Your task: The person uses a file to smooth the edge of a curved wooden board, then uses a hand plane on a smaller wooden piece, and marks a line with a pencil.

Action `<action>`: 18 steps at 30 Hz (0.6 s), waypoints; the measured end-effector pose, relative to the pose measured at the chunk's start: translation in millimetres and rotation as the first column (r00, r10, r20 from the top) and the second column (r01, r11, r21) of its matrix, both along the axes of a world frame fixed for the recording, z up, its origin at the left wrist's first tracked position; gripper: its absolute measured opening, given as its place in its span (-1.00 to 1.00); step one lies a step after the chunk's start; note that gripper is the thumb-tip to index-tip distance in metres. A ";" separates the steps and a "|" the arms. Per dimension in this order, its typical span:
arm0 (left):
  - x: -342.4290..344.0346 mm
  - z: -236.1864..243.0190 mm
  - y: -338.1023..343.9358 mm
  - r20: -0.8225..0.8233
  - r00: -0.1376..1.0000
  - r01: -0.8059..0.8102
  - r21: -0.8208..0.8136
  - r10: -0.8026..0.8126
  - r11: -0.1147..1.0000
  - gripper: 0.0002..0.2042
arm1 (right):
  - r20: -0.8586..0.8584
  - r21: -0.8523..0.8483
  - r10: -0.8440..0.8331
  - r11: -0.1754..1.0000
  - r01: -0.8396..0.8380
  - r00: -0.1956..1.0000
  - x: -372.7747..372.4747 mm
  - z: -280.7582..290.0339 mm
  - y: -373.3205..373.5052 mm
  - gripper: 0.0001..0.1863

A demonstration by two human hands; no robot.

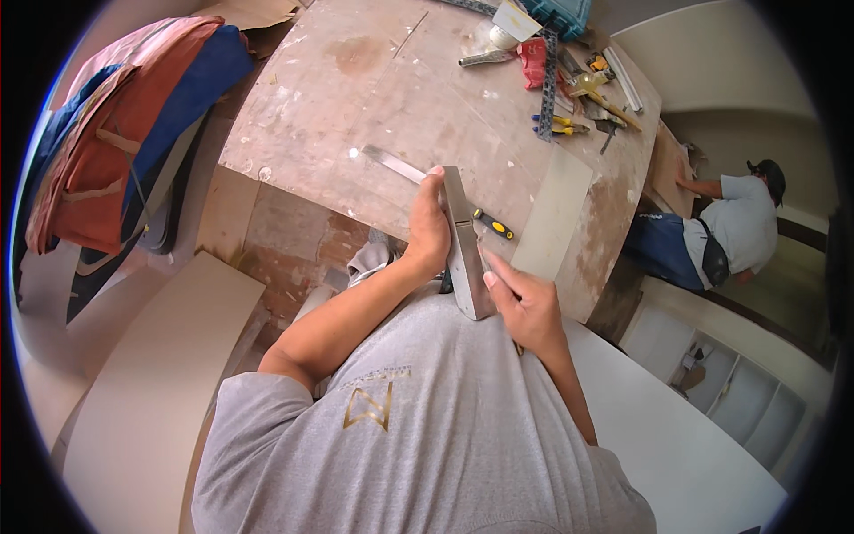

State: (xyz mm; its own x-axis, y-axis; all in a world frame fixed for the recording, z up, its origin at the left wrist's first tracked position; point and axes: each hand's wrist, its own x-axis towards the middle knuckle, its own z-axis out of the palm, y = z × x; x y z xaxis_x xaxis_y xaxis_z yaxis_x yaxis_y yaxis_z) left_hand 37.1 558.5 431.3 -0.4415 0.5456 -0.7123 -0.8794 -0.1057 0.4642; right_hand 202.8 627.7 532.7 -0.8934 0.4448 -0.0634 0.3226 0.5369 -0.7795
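My left hand (430, 218) is closed round a long, bare-metal hand plane (464, 258), its thumb near the upper end. The plane is tilted upright in front of my shirt, its flat sole and crosswise slot facing up. Close to its right edge is my right hand (532, 307), with curled fingers and the index finger and thumb toward the metal. Whether that hand grips something small is hidden. Beyond the plane, a black and yellow tool handle (492, 224) lies on the worktable (356, 107). A thin metal strip (394, 165) lies on the table up and left of my left hand.
Pliers (560, 125), a perforated metal strip (548, 84), a red packet (533, 62) and other tools crowd the far right of the table. A pale panel (553, 214) lies nearer. At right, another person (734, 222) bends over a board. Coloured cloths (133, 116) hang at left.
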 end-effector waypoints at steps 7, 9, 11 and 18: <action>-2.0 19.5 5.0 0.025 1.000 -0.011 0.027 0.011 1.000 -0.44 | 0.064 -0.423 -0.143 0.893 0.156 0.988 -14.3 -7.8 14.4 -0.62; -2.3 15.8 4.8 0.016 1.000 0.001 0.031 -0.002 1.000 -0.45 | 0.022 -0.495 -0.149 0.857 0.141 0.989 -15.9 -9.8 16.6 -0.61; -2.6 16.1 4.3 0.007 1.000 0.011 0.036 -0.011 0.999 -0.45 | 0.048 -0.608 -0.179 0.775 0.171 0.983 -20.5 -4.2 18.6 -0.60; -3.9 19.6 4.6 0.033 0.999 0.014 0.067 -0.017 0.998 -0.38 | 0.146 -0.867 -0.273 0.428 0.256 0.951 -25.9 -5.1 24.1 -0.57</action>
State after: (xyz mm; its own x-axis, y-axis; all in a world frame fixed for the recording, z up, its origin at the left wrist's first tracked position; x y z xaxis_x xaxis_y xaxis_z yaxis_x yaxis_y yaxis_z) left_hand 33.2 563.0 450.9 -0.4092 0.5990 -0.6883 -0.8961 -0.1216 0.4269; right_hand 176.8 651.7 527.6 -0.7466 0.3795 -0.5464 0.3086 -0.5301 -0.7898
